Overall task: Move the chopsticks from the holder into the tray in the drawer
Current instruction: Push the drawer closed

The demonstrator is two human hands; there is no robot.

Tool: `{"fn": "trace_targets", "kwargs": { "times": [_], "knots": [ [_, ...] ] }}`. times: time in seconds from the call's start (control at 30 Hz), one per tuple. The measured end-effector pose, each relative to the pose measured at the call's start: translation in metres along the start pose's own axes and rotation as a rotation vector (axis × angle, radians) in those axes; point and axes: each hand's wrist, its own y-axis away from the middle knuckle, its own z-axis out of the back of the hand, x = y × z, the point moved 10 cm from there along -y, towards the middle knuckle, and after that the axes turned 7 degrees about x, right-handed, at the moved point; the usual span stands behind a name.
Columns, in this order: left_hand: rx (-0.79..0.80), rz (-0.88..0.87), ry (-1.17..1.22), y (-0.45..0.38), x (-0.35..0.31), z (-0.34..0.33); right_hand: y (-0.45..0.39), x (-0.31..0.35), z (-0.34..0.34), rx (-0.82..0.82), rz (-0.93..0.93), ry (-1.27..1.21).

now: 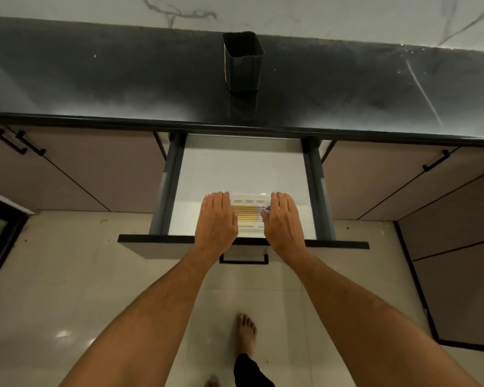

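A dark square holder [243, 61] stands upright on the black countertop, and no chopsticks show above its rim. Below it the drawer [243, 169] is pulled out. A white tray [248, 199] lies near the drawer's front, with several yellow chopsticks [248, 214] lying side by side in it. My left hand [217, 219] rests flat over the tray's left end, fingers together. My right hand [282, 220] lies flat over the tray's right end. Both hands cover the ends of the chopsticks, and whether they grip anything is hidden.
The black countertop [123, 88] runs the full width, backed by a white marble wall. Closed cabinet doors with black handles [17, 142] flank the drawer. The drawer front carries a black handle [243, 259]. My bare foot [246, 333] stands on the pale tiled floor.
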Motion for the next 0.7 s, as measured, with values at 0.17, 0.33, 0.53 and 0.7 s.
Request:
{"fn": "trace_targets", "kwargs": {
  "times": [0.17, 0.33, 0.53, 0.7],
  "knots": [
    [-0.062, -0.044, 0.01, 0.057, -0.014, 0.012, 0.06, 0.027, 0.012, -0.074, 0.071, 0.044],
    [-0.057, -0.092, -0.008, 0.113, -0.02, 0.004, 0.115, 0.046, 0.004, -0.133, 0.139, 0.061],
    [0.017, -0.132, -0.053, 0.152, -0.022, -0.027, 0.148, 0.054, -0.031, -0.052, 0.196, 0.096],
    [0.118, -0.149, -0.094, 0.144, -0.021, -0.059, 0.133, 0.051, -0.059, 0.088, 0.165, 0.101]
  ]
}}
